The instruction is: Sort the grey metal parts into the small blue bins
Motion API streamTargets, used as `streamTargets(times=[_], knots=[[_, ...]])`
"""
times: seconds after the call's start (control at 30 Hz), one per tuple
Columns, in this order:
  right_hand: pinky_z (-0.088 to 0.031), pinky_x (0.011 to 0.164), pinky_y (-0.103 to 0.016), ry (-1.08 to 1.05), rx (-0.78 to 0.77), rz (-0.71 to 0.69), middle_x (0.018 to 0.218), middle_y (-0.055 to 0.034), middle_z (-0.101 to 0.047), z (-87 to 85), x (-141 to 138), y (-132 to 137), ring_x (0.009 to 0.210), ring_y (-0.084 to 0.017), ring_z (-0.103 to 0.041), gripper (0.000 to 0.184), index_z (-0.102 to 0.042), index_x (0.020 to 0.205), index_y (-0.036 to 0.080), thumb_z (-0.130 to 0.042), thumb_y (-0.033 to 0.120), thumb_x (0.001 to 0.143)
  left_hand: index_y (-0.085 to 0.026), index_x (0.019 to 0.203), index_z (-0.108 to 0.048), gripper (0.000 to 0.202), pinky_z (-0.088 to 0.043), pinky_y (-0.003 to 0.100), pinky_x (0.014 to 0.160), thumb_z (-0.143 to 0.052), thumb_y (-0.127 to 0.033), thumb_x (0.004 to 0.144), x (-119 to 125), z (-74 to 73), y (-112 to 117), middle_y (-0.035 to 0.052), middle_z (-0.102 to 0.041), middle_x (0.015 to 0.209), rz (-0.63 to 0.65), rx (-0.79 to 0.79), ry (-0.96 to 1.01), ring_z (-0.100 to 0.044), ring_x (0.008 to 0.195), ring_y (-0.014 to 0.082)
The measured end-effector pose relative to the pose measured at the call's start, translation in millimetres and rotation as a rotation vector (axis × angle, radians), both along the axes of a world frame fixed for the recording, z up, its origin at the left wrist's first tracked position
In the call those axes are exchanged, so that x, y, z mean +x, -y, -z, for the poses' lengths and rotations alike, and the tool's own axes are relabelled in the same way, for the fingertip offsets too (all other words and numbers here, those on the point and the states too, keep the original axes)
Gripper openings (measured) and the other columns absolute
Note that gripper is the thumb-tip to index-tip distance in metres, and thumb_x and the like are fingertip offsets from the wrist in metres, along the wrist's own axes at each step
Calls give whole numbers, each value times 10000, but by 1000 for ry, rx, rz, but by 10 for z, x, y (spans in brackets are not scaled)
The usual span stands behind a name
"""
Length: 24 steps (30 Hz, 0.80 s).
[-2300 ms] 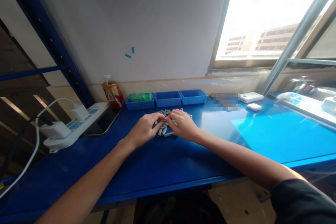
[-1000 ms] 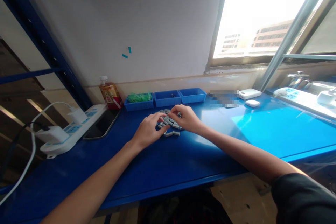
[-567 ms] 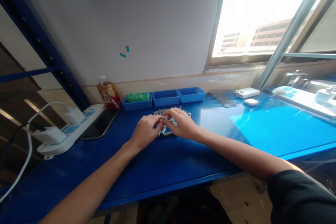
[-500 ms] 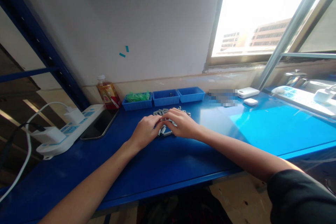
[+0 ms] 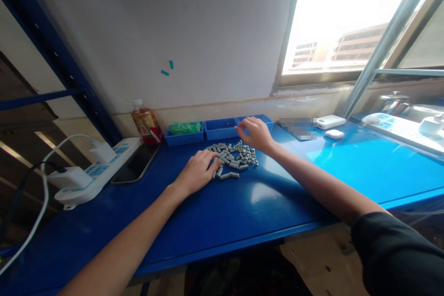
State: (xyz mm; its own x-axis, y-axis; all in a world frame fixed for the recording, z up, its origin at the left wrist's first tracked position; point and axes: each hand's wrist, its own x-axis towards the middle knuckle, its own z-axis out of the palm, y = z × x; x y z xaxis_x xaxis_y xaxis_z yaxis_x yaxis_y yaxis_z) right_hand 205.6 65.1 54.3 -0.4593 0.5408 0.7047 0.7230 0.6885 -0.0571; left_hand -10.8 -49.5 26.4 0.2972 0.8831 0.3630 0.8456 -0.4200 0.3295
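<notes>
A loose pile of small silvery metal cylinders (image 5: 234, 164) lies on the blue table (image 5: 194, 222), with shorter pieces gathered at its right side. My left hand (image 5: 196, 173) rests against the pile's left edge. Its thumb stands apart from the fingers, and no piece shows between them. Above and behind the pile, my right hand (image 5: 256, 135) is raised in front of the right blue bin (image 5: 265, 122). Its fingers are curled together in a pinch; whatever they may hold is too small to name. The middle blue bin (image 5: 220, 133) has a few small dark pieces inside.
The left blue bin (image 5: 183, 138) holds green plastic. At left are a drink bottle (image 5: 147, 125), a phone (image 5: 135, 166) and a power strip (image 5: 104, 169) with plugged-in chargers. Two white devices, one a power bank (image 5: 330, 122), lie at right near another power strip (image 5: 395, 127).
My right hand has parted from my left and moved up and right, towards the bins, uncovering the metal pieces. My left hand has stayed nearly in place beside the pile.
</notes>
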Motion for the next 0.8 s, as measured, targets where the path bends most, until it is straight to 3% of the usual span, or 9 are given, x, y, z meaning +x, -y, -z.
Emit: streamTargets(times=[0.03,0.1,0.17,0.3,0.47,0.57,0.67,0.8], knots=[[-374,752,-323,-39,-35,129,906,-108,-662,-17,39,-143,859,-232,-571,235,-628,888,156,-463,322,910,-202,1124,-589,396,-416,383,890,-372,-468,928,-17,17,-12,84,-621,1118,-11,-11,0,-534,1050,249],[-392,739,-314,-32,-141,247,954,-120,-668,-13,101,-362,881,-244,-583,233,-627,985,142,-513,315,878,-206,1125,-589,397,-412,395,898,-378,-475,923,-49,45,-31,85,-610,1129,-19,-35,3,-524,1062,254],[-407,712,-287,39,-260,181,924,-94,-678,45,126,-466,842,-222,-598,256,-619,1055,143,-547,274,848,-213,1117,-594,393,-408,401,902,-381,-478,920,-68,58,-38,84,-603,1131,-21,-52,2,-518,1068,257],[-419,695,-239,242,-413,-130,866,-43,-694,224,93,-466,780,-177,-611,275,-674,1017,170,-576,120,765,-225,1082,-609,363,-409,406,895,-400,-469,913,-60,53,-28,75,-606,1100,-12,-68,-13,-513,1056,259],[-414,683,-241,201,-409,-117,822,-61,-706,279,55,-428,760,-186,-620,210,-719,832,147,-548,67,743,-234,1052,-618,326,-420,400,890,-414,-446,912,-33,46,-24,59,-618,1081,-12,-54,-21,-525,1034,249],[-407,630,-221,40,-411,-104,779,-54,-699,200,6,-225,700,-158,-607,172,-708,844,131,-546,183,824,-221,1052,-617,313,-431,384,882,-426,-426,912,-12,29,-16,62,-626,1070,-14,4,-1,-539,1024,240],[-363,551,-208,-227,-447,-154,655,-25,-663,123,-148,179,598,-123,-556,260,-690,750,132,-554,328,854,-216,1122,-581,326,-444,364,849,-486,-422,887,22,-11,16,57,-639,1008,-9,114,35,-560,975,228],[-281,503,-213,-297,-474,-241,544,9,-581,100,-423,669,517,-85,-466,321,-626,609,136,-521,294,867,-200,1087,-572,318,-458,324,796,-582,-396,838,52,-63,71,37,-645,914,-35,274,102,-591,884,201]])
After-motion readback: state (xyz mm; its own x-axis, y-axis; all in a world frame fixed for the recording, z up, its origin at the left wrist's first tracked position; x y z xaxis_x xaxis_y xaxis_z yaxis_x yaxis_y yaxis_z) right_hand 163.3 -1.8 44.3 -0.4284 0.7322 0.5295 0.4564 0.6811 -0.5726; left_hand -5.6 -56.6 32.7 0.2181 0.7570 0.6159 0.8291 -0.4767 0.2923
